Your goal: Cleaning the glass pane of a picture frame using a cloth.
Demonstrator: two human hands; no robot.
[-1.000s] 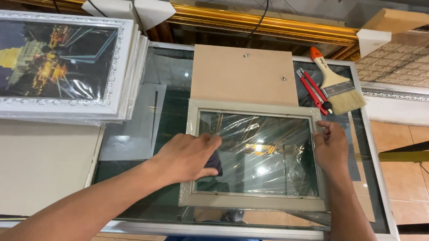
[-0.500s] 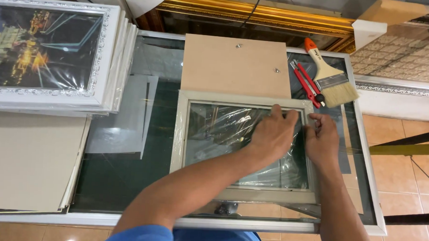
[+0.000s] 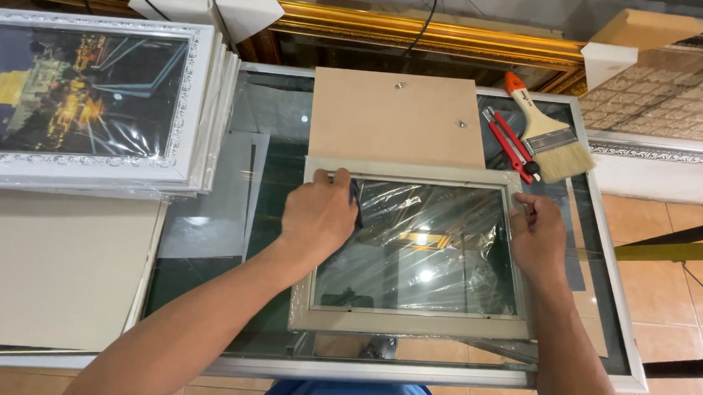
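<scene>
The pale picture frame (image 3: 409,322) is lying flat on the glass surface (image 3: 599,311) directly under both hands, long axis running left to right. The left hand (image 3: 319,216) is pressing a dark cloth (image 3: 356,206) at its upper left corner; the right hand (image 3: 535,237) is pinching the right rail. Beyond them a brown backing board (image 3: 398,117) is lying; beyond the right hand, a red cutter (image 3: 510,141) and paintbrush (image 3: 548,135); beyond the left, stacked white frames (image 3: 200,136).

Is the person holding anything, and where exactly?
Left hand presses a dark cloth on the picture frame's glass, top left; right hand steadies its right edge.
</scene>
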